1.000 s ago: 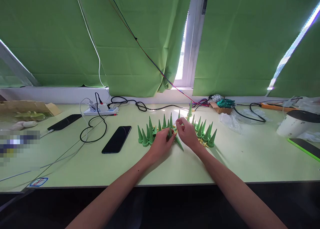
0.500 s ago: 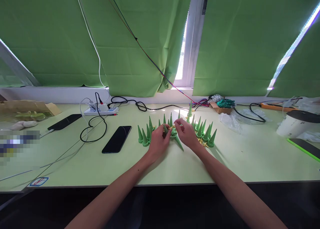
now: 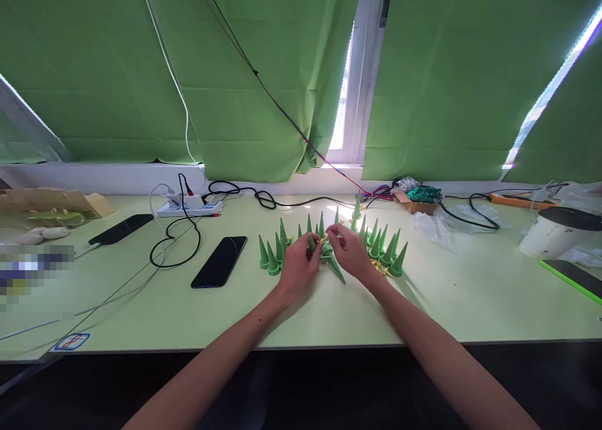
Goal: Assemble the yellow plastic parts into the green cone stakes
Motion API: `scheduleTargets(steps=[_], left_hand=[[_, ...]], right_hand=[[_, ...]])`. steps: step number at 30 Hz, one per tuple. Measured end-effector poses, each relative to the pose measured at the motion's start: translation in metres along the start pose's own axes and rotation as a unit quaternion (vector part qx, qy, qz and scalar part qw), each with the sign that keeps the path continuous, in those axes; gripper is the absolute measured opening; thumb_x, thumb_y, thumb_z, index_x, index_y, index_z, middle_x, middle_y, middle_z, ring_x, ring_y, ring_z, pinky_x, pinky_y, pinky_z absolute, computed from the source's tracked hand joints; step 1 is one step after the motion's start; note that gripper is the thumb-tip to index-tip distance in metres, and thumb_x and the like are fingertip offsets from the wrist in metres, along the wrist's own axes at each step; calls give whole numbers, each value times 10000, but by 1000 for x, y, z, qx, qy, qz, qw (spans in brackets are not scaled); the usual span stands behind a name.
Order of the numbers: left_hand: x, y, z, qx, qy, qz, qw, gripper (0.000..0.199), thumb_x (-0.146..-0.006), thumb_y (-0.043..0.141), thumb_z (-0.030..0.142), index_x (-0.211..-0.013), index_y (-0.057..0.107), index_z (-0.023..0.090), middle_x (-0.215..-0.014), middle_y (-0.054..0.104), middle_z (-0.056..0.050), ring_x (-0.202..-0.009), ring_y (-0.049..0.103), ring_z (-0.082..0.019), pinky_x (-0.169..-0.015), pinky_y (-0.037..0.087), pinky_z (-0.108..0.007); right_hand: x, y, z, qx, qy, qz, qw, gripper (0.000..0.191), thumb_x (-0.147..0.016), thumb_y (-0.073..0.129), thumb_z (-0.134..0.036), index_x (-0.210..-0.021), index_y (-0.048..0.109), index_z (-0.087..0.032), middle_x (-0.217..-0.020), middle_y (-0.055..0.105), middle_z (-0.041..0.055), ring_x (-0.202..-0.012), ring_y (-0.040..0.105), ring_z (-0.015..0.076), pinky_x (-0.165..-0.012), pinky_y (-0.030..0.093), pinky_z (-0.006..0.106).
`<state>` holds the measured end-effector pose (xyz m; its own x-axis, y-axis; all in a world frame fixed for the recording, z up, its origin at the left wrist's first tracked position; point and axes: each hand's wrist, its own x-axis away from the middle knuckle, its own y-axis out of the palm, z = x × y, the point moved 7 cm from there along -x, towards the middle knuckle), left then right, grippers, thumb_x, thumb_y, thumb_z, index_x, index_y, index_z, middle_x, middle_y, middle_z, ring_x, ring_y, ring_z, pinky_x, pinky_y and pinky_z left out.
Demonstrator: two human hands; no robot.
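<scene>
My left hand is closed round a green cone, its thumb and forefinger pinched near a small yellow piece. Close on its right, the fingertips of my right hand are pinched together by the same yellow piece; what they hold is too small to name. Several green cones stand upright left of my hands, and more green cones stand to the right with yellow pieces at their bases. One green cone lies tilted toward the table's front, between my hands.
A black phone lies left of the cones. Behind it are a power strip and looped black cables. At the right are a small cardboard box, plastic wrapping, a white cylinder and a green-edged phone.
My right fingertips have shifted very slightly to the left. Otherwise both hands and the cones look the same.
</scene>
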<state>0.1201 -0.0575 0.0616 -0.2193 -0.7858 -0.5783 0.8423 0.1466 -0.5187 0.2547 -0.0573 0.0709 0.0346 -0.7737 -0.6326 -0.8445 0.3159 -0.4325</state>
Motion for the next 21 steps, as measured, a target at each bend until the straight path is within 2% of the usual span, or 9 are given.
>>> scheduleTargets(steps=[6,14,21], left_hand=[[0,0,0,1,5,3,1000,216,-918,479,396,-901,561,196,-762,622,-3,-561,522,-117,-554,421,-248],[0,0,-1,-6,5,0,1000,200,-927,479,376,-934,566,196,-798,642,-12,-580,559,-119,-564,425,-246],[0,0,0,-6,8,-4,1000,194,-931,472,363,-926,568,194,-805,647,-15,-604,562,-123,-573,429,-246]], right_hand=[[0,-1,3,3,3,10,1000,215,-940,413,-317,-869,572,-191,-793,628,29,-562,508,124,-557,401,251],[2,5,-2,-3,-20,-32,999,209,-937,434,-309,-873,597,-195,-808,634,32,-582,514,129,-572,410,254],[2,6,-4,-9,-30,-38,999,217,-944,441,-296,-862,607,-184,-793,625,28,-591,494,123,-574,397,248]])
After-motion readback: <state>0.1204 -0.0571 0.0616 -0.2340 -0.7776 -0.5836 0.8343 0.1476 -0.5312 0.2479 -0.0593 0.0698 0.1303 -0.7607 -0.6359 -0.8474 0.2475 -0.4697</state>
